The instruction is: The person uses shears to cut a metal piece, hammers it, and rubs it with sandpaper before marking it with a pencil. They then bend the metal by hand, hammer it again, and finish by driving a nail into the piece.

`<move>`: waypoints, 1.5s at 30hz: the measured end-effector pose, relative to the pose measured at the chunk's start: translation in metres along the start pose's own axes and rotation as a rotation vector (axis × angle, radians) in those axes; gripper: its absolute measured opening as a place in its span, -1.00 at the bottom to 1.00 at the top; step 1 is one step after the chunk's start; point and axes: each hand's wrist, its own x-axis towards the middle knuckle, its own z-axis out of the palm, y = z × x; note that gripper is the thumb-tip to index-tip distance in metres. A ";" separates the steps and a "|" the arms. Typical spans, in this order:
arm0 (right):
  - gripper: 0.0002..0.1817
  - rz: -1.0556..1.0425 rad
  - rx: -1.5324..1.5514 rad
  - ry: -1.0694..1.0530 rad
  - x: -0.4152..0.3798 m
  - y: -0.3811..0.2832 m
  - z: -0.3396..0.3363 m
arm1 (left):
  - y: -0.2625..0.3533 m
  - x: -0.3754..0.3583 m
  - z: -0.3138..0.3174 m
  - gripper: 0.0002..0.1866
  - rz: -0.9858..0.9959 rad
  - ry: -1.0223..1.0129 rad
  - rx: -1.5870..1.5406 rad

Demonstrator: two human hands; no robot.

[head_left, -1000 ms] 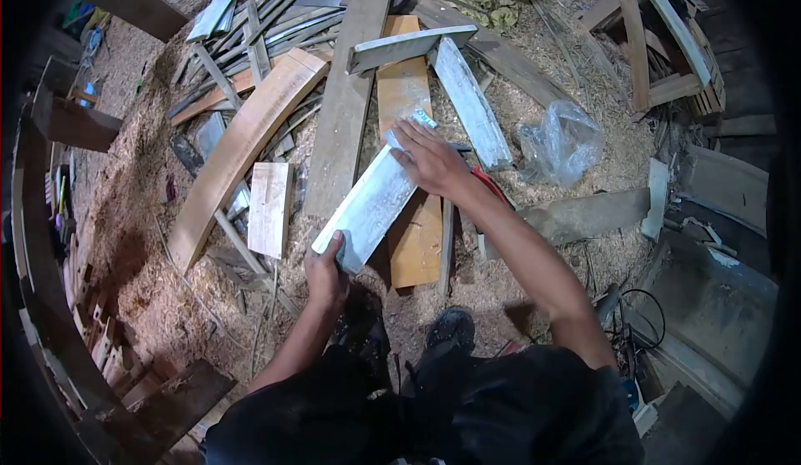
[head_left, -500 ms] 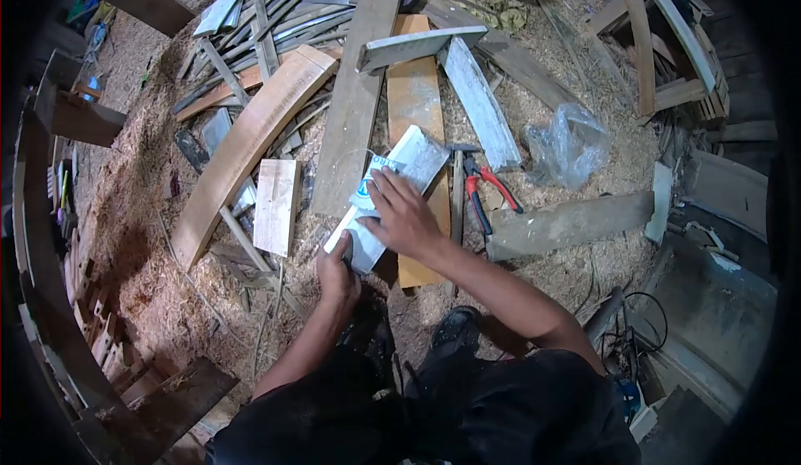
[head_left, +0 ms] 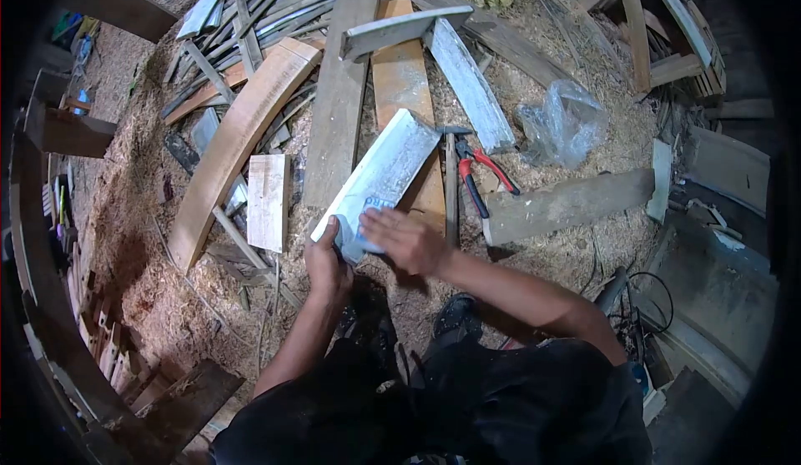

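My left hand [head_left: 328, 261] grips the near end of a white-coated wooden board [head_left: 392, 160], its thumb on the edge. The board slants away from me, up and to the right. My right hand [head_left: 409, 244] presses a piece of sandpaper [head_left: 373, 215] flat on the board's face near that end; the pale backing carries blue print, and the fingers cover part of it. Just right of the board lie a hammer [head_left: 452, 190] and red-and-black pliers [head_left: 488, 173]. Beneath the board's far end runs an orange-brown plank [head_left: 402, 73].
Sawdust and shavings [head_left: 138, 248] cover the ground. A curved plank [head_left: 242, 148] and a short pale block [head_left: 268, 202] lie to the left. On the right are a clear plastic bag [head_left: 567, 123], a grey plank [head_left: 567, 205] and a wooden frame [head_left: 638, 40]. A black cable [head_left: 663, 298] loops at lower right.
My right hand has slid the sandpaper down along the board, from its middle toward the near end. My left hand keeps its grip. The view has shifted slightly.
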 end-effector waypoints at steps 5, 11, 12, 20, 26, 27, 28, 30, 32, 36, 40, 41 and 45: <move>-0.69 0.311 -0.175 0.078 -0.003 0.053 -0.025 | -0.012 -0.001 0.000 -0.66 0.049 0.056 0.021; -0.67 0.237 -0.037 -0.030 -0.015 0.000 -0.016 | -0.008 -0.006 0.007 -0.63 0.063 0.039 0.018; -0.67 0.400 -0.068 -0.025 -0.014 0.018 -0.027 | -0.009 -0.004 0.003 -0.63 0.069 0.052 0.035; -0.68 0.050 -0.164 0.004 -0.028 0.017 -0.008 | -0.007 0.011 0.000 -0.66 0.007 0.015 -0.040; -0.58 0.251 -0.102 0.006 -0.008 -0.011 -0.004 | -0.002 0.008 0.004 -0.61 0.008 0.015 -0.046; -0.55 0.300 0.089 -0.025 -0.012 -0.030 0.001 | -0.003 0.005 0.003 -0.61 0.018 0.025 -0.034; -0.56 0.257 0.026 -0.002 -0.018 -0.016 0.003 | -0.004 0.003 0.002 -0.61 0.026 0.031 -0.021; -0.58 0.170 -0.113 0.029 -0.030 0.038 -0.009 | -0.012 0.004 0.010 -0.61 0.026 0.046 -0.010; -0.60 0.368 -0.179 -0.047 -0.006 0.041 -0.039 | -0.010 -0.004 0.012 -0.62 0.018 0.098 0.015; -0.73 0.126 -0.155 -0.003 -0.010 -0.019 0.001 | -0.004 0.006 0.007 -0.61 0.009 -0.009 -0.044; -0.70 1.180 0.535 0.058 0.018 0.035 -0.043 | -0.012 0.006 0.005 -0.61 0.026 0.072 -0.016; -0.70 0.783 0.005 -0.014 0.013 0.061 -0.048 | -0.010 0.002 0.004 -0.61 0.014 0.074 -0.005; -0.67 0.371 -0.154 -0.079 0.008 0.004 -0.022 | 0.008 0.004 0.014 -0.61 0.005 0.021 -0.002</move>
